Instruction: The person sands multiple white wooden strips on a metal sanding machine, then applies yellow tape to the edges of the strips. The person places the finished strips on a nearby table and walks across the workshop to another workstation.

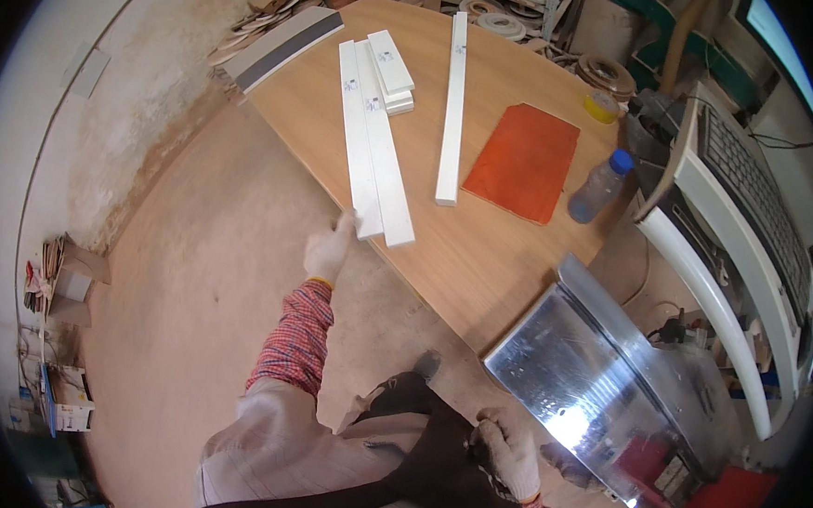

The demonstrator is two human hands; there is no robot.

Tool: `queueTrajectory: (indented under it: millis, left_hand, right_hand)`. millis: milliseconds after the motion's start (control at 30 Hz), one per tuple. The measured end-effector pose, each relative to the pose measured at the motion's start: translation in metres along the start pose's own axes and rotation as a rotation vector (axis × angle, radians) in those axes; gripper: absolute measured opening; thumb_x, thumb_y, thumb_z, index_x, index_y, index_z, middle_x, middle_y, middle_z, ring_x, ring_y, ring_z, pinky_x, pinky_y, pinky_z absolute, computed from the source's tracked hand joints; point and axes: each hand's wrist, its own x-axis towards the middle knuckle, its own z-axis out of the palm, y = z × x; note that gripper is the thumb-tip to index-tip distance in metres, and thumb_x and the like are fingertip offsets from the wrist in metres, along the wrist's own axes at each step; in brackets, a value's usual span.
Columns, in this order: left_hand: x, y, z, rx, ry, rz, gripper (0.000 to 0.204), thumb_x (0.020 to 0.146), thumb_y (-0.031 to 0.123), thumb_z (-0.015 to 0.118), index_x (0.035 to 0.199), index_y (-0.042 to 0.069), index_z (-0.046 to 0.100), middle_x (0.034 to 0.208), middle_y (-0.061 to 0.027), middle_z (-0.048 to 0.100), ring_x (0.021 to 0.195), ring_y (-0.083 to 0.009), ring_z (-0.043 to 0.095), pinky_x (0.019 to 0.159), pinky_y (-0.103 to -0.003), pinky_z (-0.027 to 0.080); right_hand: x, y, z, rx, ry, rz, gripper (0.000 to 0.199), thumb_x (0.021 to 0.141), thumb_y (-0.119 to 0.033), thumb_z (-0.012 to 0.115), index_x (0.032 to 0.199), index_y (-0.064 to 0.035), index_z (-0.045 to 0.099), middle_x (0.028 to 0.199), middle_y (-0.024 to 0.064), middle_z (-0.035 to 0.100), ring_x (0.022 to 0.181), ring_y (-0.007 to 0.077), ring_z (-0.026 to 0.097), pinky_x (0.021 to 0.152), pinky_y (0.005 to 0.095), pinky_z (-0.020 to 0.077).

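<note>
My left hand [330, 247], in a white glove, is at the near end of a long white strip [361, 139] on the wooden table [405, 277]. Its fingertips meet that strip's corner, but blur hides whether they grip it. A second long white strip [386, 160] lies flush along its right side. Shorter white pieces [390, 62] are stacked at the far end of the pair. My right hand [509, 451], gloved too, stays low in front of the dark apron [436, 461] with its fingers curled; I cannot make out anything inside them.
A separate white bar [454, 108], an orange-red sheet [526, 163], a blue-capped bottle [600, 187] and yellow tape [601, 107] lie on the table. A shiny metal machine [559, 347] adjoins its near right edge. A keyboard [755, 191] sits at the right; a grey-striped panel [284, 46] lies far left.
</note>
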Motion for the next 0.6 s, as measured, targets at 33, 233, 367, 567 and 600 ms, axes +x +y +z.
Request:
queueTrajectory:
  millis: [33, 233, 367, 567, 600]
  left_hand:
    - [0.008, -0.004, 0.000, 0.036, -0.175, -0.144, 0.071, 0.099, 0.063, 0.065, 0.113, -0.006, 0.068, 0.094, -0.0169, 0.072, 0.094, -0.0263, 0.072, 0.071, -0.038, 0.061]
    - [0.009, -0.020, 0.029, -0.633, -0.444, -0.189, 0.067, 0.099, 0.057, 0.070, 0.115, -0.008, 0.068, 0.090, -0.0129, 0.070, 0.069, -0.0211, 0.067, 0.056, -0.039, 0.056]
    - [-0.009, -0.050, 0.013, -0.872, -0.545, -0.143, 0.052, 0.105, 0.044, 0.068, 0.122, -0.005, 0.064, 0.094, -0.0140, 0.069, 0.070, -0.0245, 0.068, 0.062, -0.039, 0.059]
    - [-0.126, -0.061, -0.035, -0.977, -0.652, -0.212, 0.049, 0.109, 0.041, 0.063, 0.123, -0.006, 0.068, 0.095, -0.0132, 0.074, 0.073, -0.0194, 0.070, 0.063, -0.033, 0.060]
    - [-0.148, -0.056, -0.043, -0.942, -0.708, -0.243, 0.048, 0.110, 0.041, 0.061, 0.121, -0.005, 0.068, 0.095, -0.0128, 0.075, 0.072, -0.0190, 0.070, 0.063, -0.032, 0.059]
  right_hand:
    - [0.012, -0.012, 0.008, -0.084, -0.012, -0.033, 0.022, 0.103, -0.013, 0.062, 0.113, 0.0041, 0.070, 0.084, 0.0132, 0.074, 0.080, 0.0226, 0.073, 0.073, 0.0347, 0.0559]
    - [0.060, -0.051, 0.048, -0.459, -0.007, -0.310, 0.022, 0.104, -0.016, 0.063, 0.114, 0.0017, 0.069, 0.087, 0.0131, 0.073, 0.083, 0.0231, 0.072, 0.076, 0.0358, 0.0566]
    - [0.088, -0.031, 0.073, -0.241, -0.205, -0.161, 0.022, 0.106, -0.017, 0.062, 0.117, 0.0006, 0.069, 0.090, 0.0093, 0.073, 0.085, 0.0192, 0.072, 0.077, 0.0328, 0.0568]
    - [0.148, 0.013, 0.141, 0.067, -0.195, -0.174, 0.037, 0.108, -0.031, 0.062, 0.124, 0.0015, 0.068, 0.106, 0.0166, 0.077, 0.097, 0.0238, 0.075, 0.079, 0.0375, 0.0577]
    - [0.150, 0.000, 0.141, 0.075, -0.254, -0.208, 0.038, 0.107, -0.033, 0.063, 0.123, 0.0012, 0.068, 0.101, 0.0141, 0.076, 0.094, 0.0211, 0.073, 0.076, 0.0352, 0.0565]
